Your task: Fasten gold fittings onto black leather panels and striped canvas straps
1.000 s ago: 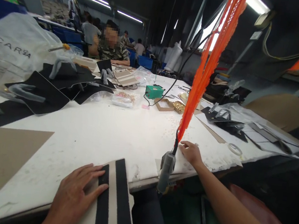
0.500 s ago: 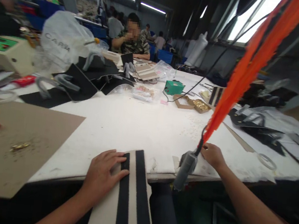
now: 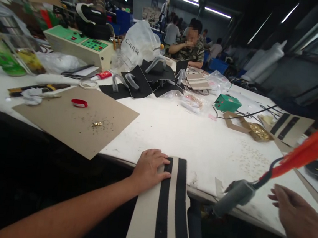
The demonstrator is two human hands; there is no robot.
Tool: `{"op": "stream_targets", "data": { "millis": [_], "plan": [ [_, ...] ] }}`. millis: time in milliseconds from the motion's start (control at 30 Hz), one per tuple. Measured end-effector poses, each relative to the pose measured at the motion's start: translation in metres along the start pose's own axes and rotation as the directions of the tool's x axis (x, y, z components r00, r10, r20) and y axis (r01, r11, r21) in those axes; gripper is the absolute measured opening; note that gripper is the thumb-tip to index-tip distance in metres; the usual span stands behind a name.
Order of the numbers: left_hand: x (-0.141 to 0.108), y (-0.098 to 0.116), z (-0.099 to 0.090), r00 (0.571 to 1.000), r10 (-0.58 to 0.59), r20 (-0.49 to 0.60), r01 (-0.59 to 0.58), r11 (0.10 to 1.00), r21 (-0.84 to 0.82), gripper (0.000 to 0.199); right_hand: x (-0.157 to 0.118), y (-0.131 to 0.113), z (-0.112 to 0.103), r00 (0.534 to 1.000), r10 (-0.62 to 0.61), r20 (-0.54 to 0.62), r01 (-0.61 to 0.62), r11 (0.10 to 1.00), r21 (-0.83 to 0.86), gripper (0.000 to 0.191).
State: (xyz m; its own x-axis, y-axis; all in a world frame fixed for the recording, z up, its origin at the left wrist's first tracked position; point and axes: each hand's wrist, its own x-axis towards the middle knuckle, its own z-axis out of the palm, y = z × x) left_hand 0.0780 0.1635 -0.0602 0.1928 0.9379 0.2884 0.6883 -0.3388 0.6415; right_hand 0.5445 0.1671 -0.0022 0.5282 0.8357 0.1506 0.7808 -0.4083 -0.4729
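Note:
A long beige panel with two black stripes lies tilted across the table's front edge and towards me. My left hand holds its far left corner, thumb on the near black stripe and fingers spread over the end. Right of the panel, a grey cylindrical handheld tool hangs at an angle from an orange-wrapped cord. My right hand is just right of the tool and apart from it, fingers loosely bent with nothing visible in them. Small pale bits are scattered on the table beyond.
On the white table lie a brown board with a red ring and brass bits, black pieces with grey-wrapped handles, a green box, and a carton of brass parts. A person in camouflage sits opposite.
My view has swung left. My right hand has drawn back towards me from the table behind the tool. The tool now hangs more slanted. My left hand keeps its hold on the panel.

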Motion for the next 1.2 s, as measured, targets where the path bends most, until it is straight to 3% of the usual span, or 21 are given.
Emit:
{"op": "stream_targets", "data": {
  "millis": [33, 133, 200, 267, 333, 433, 500, 567, 833, 1033, 1200],
  "plan": [
    [-0.001, -0.001, 0.000, 1.000, 0.002, -0.001, -0.002, 1.000, -0.002, 0.039, -0.017, -0.011, -0.011, 0.996, 0.083, -0.021, -0.081, 0.992, 0.096, 0.035],
    [-0.002, -0.002, 0.002, 1.000, 0.012, -0.008, -0.012, 1.000, -0.008, 0.039, -0.071, -0.046, -0.030, 0.994, 0.086, -0.066, -0.073, 0.981, 0.177, 0.038],
    [-0.002, -0.003, 0.002, 1.000, 0.020, -0.015, -0.020, 1.000, -0.013, 0.039, -0.103, -0.071, -0.024, 0.999, 0.021, 0.025, -0.025, 0.980, 0.200, 0.044],
    [-0.002, -0.003, 0.002, 1.000, 0.021, -0.019, -0.021, 1.000, -0.018, 0.039, -0.128, -0.098, -0.005, 0.983, -0.112, 0.146, 0.069, 0.960, 0.273, 0.052],
    [-0.003, -0.003, 0.003, 1.000, 0.020, -0.023, -0.021, 1.000, -0.019, 0.038, -0.144, -0.127, 0.023, 0.907, -0.284, 0.312, 0.152, 0.910, 0.386, 0.055],
    [-0.003, -0.005, 0.004, 0.999, 0.029, -0.040, -0.030, 0.999, -0.012, 0.039, -0.152, -0.166, 0.069, 0.763, -0.431, 0.482, 0.157, 0.847, 0.508, 0.048],
    [-0.004, -0.006, 0.006, 0.998, 0.042, -0.055, -0.043, 0.999, -0.010, 0.039, -0.150, -0.185, 0.092, 0.689, -0.485, 0.538, 0.173, 0.831, 0.529, 0.041],
    [-0.005, -0.008, 0.007, 0.997, 0.051, -0.066, -0.051, 0.999, -0.006, 0.039, -0.145, -0.198, 0.107, 0.643, -0.531, 0.552, 0.225, 0.820, 0.527, 0.035],
    [-0.007, -0.009, 0.007, 0.995, 0.068, -0.070, -0.069, 0.998, -0.012, 0.035, -0.142, -0.208, 0.120, 0.588, -0.600, 0.542, 0.352, 0.794, 0.496, 0.028],
    [-0.009, -0.007, 0.004, 0.996, 0.030, -0.085, -0.035, 0.998, -0.059, 0.034, -0.148, -0.209, 0.128, 0.612, -0.578, 0.540, 0.351, 0.810, 0.470, 0.033],
    [-0.016, -0.009, 0.008, 0.993, 0.007, -0.114, -0.019, 0.994, -0.104, 0.040, -0.148, -0.205, 0.140, 0.639, -0.490, 0.593, 0.297, 0.868, 0.397, 0.039]
  ]
}}
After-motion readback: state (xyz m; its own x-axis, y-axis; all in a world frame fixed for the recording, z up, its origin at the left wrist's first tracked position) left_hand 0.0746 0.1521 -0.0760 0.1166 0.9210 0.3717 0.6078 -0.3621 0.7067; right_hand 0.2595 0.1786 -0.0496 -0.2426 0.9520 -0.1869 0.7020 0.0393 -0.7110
